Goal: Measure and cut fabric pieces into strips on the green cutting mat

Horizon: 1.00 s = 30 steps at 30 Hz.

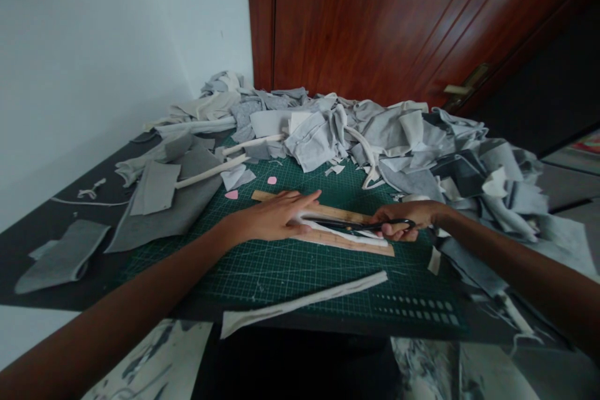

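My right hand (405, 217) is closed around black-handled scissors (349, 225), whose blades point left toward my other hand. The blades lie along a narrow white fabric strip (360, 238). My left hand (276, 215) lies flat with fingers stretched out, touching the strip's left end and covering part of it. A wooden ruler (335, 211) passes under my left hand and runs behind the scissors. In front of the strip is a light-brown flat piece (347, 242), perhaps another ruler. Another pale fabric strip (304, 304) lies nearer the table's front edge.
A green cutting mat (276, 269) covers the middle of the dark table (112, 169). Heaped grey and white fabric pieces (319, 137) line the back and right side. Grey cloth (187, 200) lies at left. Two pink chalk-like pieces (231, 194) rest beyond my left hand.
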### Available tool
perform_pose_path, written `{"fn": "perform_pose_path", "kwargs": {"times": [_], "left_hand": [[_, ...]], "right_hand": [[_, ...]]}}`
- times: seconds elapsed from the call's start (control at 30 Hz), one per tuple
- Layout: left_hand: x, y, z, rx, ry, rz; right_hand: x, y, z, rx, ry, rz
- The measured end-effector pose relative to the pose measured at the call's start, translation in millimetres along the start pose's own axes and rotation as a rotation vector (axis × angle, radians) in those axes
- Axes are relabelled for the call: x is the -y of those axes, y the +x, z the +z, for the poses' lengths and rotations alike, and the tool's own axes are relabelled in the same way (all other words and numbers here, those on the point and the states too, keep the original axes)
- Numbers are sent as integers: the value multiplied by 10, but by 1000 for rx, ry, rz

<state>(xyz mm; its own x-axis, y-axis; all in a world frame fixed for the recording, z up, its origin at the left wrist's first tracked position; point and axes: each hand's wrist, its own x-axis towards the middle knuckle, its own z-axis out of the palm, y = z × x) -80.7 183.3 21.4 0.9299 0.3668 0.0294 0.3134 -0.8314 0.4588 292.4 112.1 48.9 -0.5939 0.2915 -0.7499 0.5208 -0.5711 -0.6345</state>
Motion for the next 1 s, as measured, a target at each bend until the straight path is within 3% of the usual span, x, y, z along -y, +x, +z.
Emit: {"fn": "perform_pose_path", "kwargs": {"times": [0.17, 0.7, 1.0], "left_hand": [[118, -19, -69, 84, -17, 79], [73, -30, -101, 171, -110, -124], [93, -34, -69, 150, -95, -102]], "right_hand": [[4, -18, 4, 29, 11, -8], [371, 203, 188, -36, -110, -46], [390, 155, 177, -5, -129, -32]]}}
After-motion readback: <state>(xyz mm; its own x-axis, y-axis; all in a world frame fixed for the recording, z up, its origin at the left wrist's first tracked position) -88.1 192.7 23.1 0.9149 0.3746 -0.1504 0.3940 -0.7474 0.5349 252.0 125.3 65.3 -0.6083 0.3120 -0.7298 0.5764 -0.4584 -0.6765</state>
